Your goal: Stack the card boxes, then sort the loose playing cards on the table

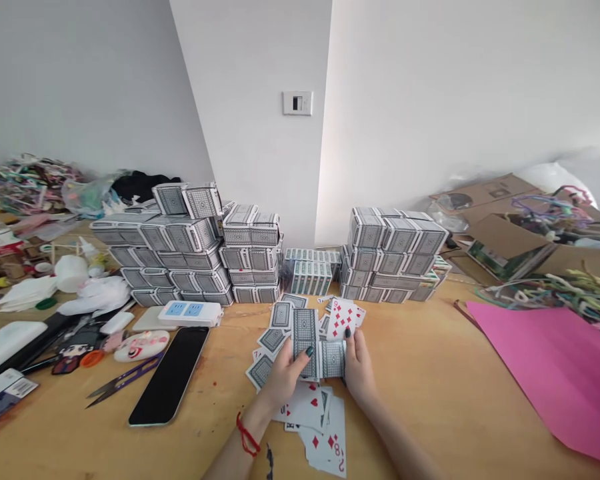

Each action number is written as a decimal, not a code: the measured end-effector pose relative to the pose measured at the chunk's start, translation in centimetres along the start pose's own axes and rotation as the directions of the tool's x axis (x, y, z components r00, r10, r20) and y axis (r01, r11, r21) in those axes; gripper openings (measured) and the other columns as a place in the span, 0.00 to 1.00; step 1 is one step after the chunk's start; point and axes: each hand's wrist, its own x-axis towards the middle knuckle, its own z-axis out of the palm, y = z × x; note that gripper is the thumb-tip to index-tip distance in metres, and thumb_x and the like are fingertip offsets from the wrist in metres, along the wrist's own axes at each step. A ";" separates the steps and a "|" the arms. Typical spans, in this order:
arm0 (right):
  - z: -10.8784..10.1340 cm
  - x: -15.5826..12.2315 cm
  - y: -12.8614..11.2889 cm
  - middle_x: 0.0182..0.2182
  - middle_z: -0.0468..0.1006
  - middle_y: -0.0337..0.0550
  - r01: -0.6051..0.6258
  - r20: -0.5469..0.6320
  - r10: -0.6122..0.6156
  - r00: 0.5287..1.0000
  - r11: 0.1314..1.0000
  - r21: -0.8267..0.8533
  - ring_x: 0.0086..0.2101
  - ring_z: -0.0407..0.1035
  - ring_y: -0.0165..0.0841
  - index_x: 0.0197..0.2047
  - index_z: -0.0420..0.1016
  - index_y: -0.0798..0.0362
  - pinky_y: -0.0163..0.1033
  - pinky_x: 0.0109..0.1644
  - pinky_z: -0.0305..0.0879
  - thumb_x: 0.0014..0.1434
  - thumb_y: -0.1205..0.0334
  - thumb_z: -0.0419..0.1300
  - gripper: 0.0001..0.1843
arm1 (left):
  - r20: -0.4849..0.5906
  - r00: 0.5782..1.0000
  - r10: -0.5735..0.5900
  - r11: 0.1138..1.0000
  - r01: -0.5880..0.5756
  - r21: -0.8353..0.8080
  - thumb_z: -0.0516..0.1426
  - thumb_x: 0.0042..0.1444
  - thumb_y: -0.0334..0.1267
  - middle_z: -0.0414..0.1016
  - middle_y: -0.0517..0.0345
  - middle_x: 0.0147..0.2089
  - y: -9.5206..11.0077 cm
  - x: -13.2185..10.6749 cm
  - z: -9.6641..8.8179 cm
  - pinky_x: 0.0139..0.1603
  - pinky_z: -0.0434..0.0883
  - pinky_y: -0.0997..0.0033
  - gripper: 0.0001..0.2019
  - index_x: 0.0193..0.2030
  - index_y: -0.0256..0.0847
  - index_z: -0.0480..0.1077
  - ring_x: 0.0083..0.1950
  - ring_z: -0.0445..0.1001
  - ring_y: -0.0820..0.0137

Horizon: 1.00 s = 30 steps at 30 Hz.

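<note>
My left hand (286, 375) is closed on a playing card (305, 330) held upright with its patterned grey-green back showing. My right hand (360, 370) grips the nine of diamonds (341, 321), its thumb on the lower edge. Between the hands lies a sideways card (333, 360), back up; whether it is held or joined to the left card I cannot tell. Loose cards (273, 340) spread behind and left of my hands, mostly backs up. Nearer me, a face-up heap (325, 433) lies partly under my left wrist.
Stacked blocks made of cards stand at the back left (175, 257) and back right (395, 247), with small card boxes (310, 273) between. On the left lie a black phone (170, 377), thread snips (123, 381) and a white power strip (190, 312). Pink paper (545, 373) covers the right.
</note>
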 end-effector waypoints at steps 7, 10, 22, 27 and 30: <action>0.2 -0.6 -0.1 0.26 0.70 0.40 0.067 -0.019 -0.069 0.997 0.994 -0.091 0.28 0.65 0.34 0.32 0.60 0.50 0.37 0.30 0.60 0.57 0.46 0.43 0.16 | -0.047 0.997 0.067 0.994 -0.063 0.085 0.58 0.47 0.38 0.69 0.49 0.53 0.0 0.4 -0.1 0.55 0.60 0.57 0.22 0.51 0.40 0.63 0.55 0.65 0.59; 0.2 -0.6 -0.2 0.20 0.66 0.35 0.052 -0.016 -0.054 0.998 0.994 -0.100 0.22 0.61 0.31 0.27 0.58 0.49 0.35 0.26 0.59 0.55 0.45 0.45 0.17 | -0.067 0.997 0.032 0.998 -0.029 0.050 0.60 0.45 0.38 0.72 0.47 0.49 0.1 0.5 0.0 0.53 0.63 0.56 0.20 0.47 0.38 0.66 0.52 0.68 0.58; -0.8 0.1 -2.4 0.24 0.69 0.35 -0.214 0.148 0.167 0.975 0.892 0.399 0.24 0.66 0.31 0.29 0.62 0.50 0.37 0.26 0.70 0.42 0.50 0.63 0.18 | -0.349 0.937 -0.005 1.000 0.000 -0.014 0.61 0.42 0.38 0.74 0.49 0.46 0.4 1.1 -3.1 0.46 0.67 0.61 0.18 0.42 0.38 0.67 0.46 0.72 0.60; -0.8 -0.1 -2.2 0.26 0.70 0.37 -0.222 0.194 0.160 0.968 0.904 0.365 0.23 0.65 0.29 0.35 0.66 0.52 0.35 0.24 0.69 0.46 0.50 0.61 0.17 | -0.349 0.936 -0.052 0.998 0.041 -0.040 0.60 0.44 0.39 0.74 0.48 0.46 0.2 1.0 -3.5 0.46 0.67 0.58 0.18 0.44 0.38 0.67 0.47 0.71 0.57; -0.8 -0.2 -2.4 0.26 0.69 0.37 -0.230 0.211 0.158 0.965 0.896 0.381 0.26 0.69 0.33 0.37 0.64 0.51 0.37 0.25 0.70 0.49 0.48 0.58 0.17 | -0.348 0.935 -0.068 0.997 0.048 -0.065 0.60 0.44 0.38 0.74 0.48 0.46 0.2 0.9 -3.5 0.45 0.68 0.58 0.17 0.43 0.38 0.66 0.48 0.71 0.57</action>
